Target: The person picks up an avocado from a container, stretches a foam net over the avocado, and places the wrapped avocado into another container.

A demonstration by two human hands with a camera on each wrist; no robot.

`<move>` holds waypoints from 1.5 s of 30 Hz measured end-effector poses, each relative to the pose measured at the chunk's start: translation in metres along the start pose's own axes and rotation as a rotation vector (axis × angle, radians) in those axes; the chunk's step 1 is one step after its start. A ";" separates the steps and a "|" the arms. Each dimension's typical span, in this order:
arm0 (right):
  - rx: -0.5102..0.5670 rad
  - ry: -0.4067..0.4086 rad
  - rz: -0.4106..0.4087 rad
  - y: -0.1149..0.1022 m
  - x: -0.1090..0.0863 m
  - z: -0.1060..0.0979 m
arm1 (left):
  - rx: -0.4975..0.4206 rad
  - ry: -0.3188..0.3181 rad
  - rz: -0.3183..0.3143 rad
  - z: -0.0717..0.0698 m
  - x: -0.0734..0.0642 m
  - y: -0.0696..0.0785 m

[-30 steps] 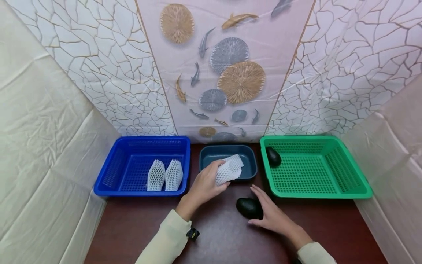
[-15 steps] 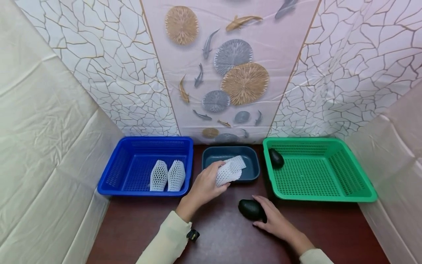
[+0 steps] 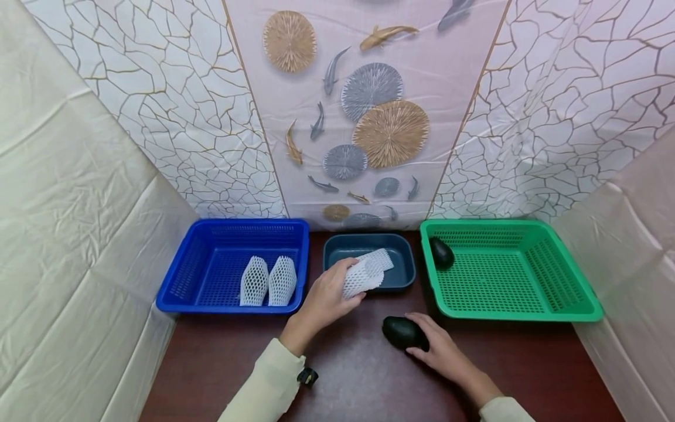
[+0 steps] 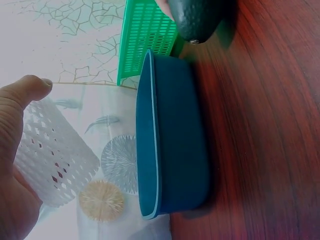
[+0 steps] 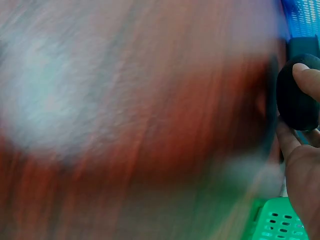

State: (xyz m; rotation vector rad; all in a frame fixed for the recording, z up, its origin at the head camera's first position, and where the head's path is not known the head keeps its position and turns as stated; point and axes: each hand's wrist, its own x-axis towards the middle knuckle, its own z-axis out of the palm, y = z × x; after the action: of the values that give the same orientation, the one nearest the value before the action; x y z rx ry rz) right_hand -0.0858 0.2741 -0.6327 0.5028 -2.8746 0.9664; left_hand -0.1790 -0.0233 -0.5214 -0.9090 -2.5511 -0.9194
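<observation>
My left hand [image 3: 330, 292] grips a white foam net sleeve [image 3: 364, 278] over the near rim of a dark teal tray [image 3: 405, 275]. Another folded foam net [image 3: 383, 258] shows just beyond it, over the tray. In the left wrist view the held sleeve [image 4: 55, 155] looks hollow, and the thumb lies along its edge. My right hand [image 3: 439, 347] holds a dark avocado [image 3: 402, 332] at its right end, in front of the tray. The right wrist view shows the thumb on top of that avocado [image 5: 295, 100] and fingers beneath.
At the left, a blue basket [image 3: 166, 298] contains two net-sleeved fruits [image 3: 268, 282]. At the right, a green basket [image 3: 517, 315] has one dark avocado [image 3: 442, 253] in its left corner. The baskets and tray stand along the back of a dark red-brown table [image 3: 348, 375], before a patterned cloth wall.
My right hand has closed its fingers and thumb around the avocado's right end, after standing spread beside it. The left hand and its net sleeve have stayed nearly still.
</observation>
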 end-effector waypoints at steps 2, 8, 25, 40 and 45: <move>-0.005 0.020 -0.014 -0.002 0.001 -0.002 | 0.003 -0.003 -0.001 0.001 0.000 -0.001; -0.006 0.073 -0.074 -0.015 0.009 -0.014 | 0.019 -0.006 0.002 0.001 -0.001 -0.001; 0.052 0.147 -0.103 -0.049 0.032 -0.067 | 0.043 -0.015 0.031 0.001 0.000 0.000; 0.134 0.176 -0.138 -0.063 0.047 -0.104 | 0.097 -0.073 0.044 0.001 0.001 0.000; 0.069 0.144 -0.152 -0.068 0.051 -0.113 | 0.133 -0.092 0.069 0.000 0.002 0.001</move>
State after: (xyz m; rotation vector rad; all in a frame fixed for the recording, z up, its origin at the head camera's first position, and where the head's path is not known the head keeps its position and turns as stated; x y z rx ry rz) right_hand -0.1168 0.2763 -0.4951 0.6199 -2.6406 1.0342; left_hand -0.1802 -0.0215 -0.5201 -1.0138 -2.6030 -0.6937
